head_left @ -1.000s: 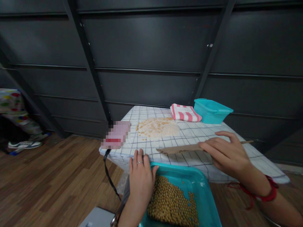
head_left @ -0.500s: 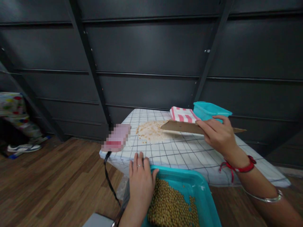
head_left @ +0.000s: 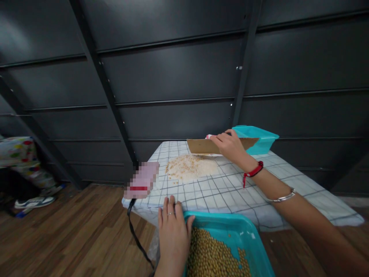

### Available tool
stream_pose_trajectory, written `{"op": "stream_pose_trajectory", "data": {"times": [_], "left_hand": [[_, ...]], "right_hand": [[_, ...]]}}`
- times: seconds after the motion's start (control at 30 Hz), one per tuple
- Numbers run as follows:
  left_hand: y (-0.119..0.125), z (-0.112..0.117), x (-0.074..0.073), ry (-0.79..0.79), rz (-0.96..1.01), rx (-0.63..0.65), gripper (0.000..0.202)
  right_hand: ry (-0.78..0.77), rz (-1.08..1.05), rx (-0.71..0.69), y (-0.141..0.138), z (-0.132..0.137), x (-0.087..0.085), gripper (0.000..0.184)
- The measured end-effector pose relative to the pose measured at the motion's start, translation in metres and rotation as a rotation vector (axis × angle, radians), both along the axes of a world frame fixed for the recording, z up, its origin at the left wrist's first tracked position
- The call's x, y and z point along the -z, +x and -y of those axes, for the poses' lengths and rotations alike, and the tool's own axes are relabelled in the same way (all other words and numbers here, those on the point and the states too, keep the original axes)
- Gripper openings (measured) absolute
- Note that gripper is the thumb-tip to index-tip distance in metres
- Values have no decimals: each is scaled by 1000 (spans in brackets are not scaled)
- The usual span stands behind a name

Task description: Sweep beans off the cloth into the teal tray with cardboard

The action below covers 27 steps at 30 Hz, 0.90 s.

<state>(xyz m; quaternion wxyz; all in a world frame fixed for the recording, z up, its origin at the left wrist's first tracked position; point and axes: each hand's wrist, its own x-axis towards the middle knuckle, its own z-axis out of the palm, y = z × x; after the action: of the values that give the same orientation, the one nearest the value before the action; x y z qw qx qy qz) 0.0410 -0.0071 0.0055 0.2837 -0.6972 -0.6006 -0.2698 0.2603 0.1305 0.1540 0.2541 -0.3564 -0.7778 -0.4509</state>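
My right hand [head_left: 231, 147] grips a flat piece of brown cardboard [head_left: 201, 146] by its upper edge, tilted up over the far side of a spread pile [head_left: 184, 166]. That pile is whitish grains mixed with yellowish beans on a checked tablecloth [head_left: 230, 196]. My left hand [head_left: 174, 231] lies with fingers stretched out at the near table edge, its thumb by the rim of a turquoise tray [head_left: 248, 225]. Many greenish-tan beans [head_left: 215, 254] fill part of this tray. Only a small bit of a pink-and-white striped cloth [head_left: 208, 136] shows behind the cardboard.
A second turquoise container [head_left: 261, 144] stands at the back of the table. On the left table corner lies a blurred pink item [head_left: 142, 179] with a black strap [head_left: 134, 227] hanging down. Behind is a dark panelled wall [head_left: 173, 69]. A person's shoe [head_left: 34, 202] is at far left.
My right hand has moved left with the cardboard, away from the table's right side. The cardboard now shows more of its broad face and covers most of the striped cloth. My left hand stays by the tray.
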Motion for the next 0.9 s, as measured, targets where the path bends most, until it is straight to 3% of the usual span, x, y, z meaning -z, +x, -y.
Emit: {"op": "stream_pose_trajectory", "data": {"times": [0.27, 0.47, 0.9], "left_hand": [[4, -1, 1, 7, -7, 14, 37], [5, -1, -2, 27, -33, 24, 35], [7, -1, -2, 54, -26, 23, 33]], "right_hand": [[-51, -45, -33, 10, 0, 17, 30], [-40, -81, -73, 23, 1, 17, 30], [-20, 8, -207, 18, 4, 17, 30]]}}
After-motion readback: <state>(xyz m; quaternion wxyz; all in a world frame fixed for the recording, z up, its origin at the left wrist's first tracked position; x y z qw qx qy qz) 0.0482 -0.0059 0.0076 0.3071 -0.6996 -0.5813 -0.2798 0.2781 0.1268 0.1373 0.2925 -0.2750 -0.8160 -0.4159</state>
